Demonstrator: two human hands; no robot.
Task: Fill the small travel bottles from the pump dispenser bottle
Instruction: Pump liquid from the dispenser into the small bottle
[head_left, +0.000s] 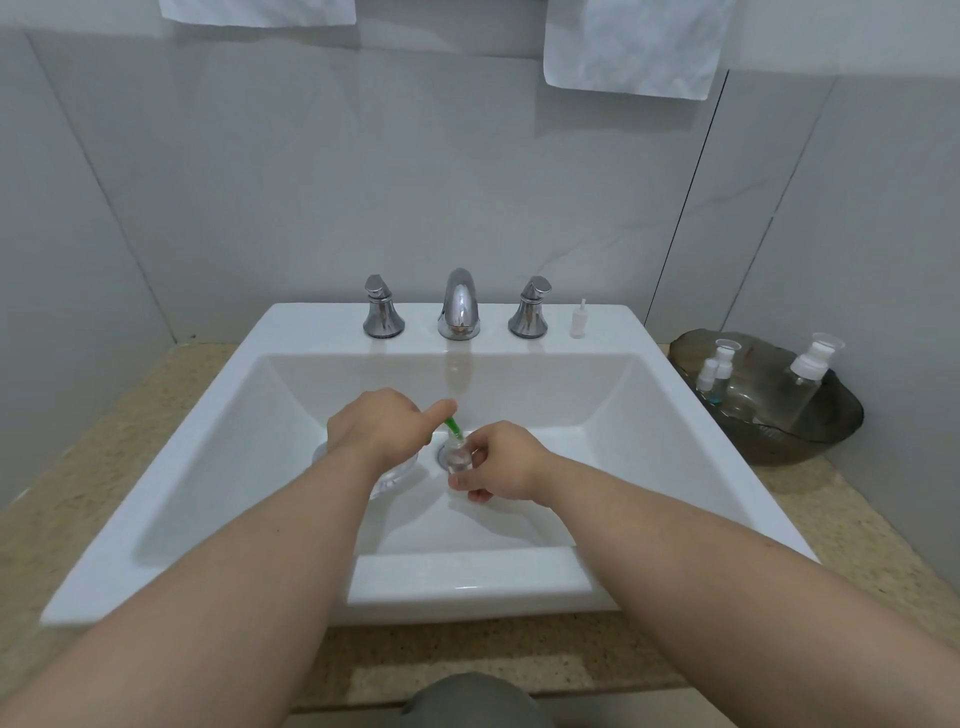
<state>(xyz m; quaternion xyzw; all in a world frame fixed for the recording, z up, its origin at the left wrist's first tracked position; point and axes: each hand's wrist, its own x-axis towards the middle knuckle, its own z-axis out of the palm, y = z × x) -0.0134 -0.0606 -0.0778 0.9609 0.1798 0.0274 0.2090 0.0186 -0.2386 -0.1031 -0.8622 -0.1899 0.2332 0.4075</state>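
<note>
Looks mid-fill: right hand (501, 460) pinches small travel bottle (460, 457) at sink (467, 587) centre, left hand (379, 423) curled over pump dispenser bottle (387, 480) at its 9 o'clock, green spout (452, 427) at the neck; next needs steady presses and spout kept aligned.

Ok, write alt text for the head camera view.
Over a white sink, the right hand holds a small clear bottle while the left hand holds a thin green tool at its mouth. A dark bowl on the counter to the right holds more travel bottles; a chrome faucet stands behind.
</note>
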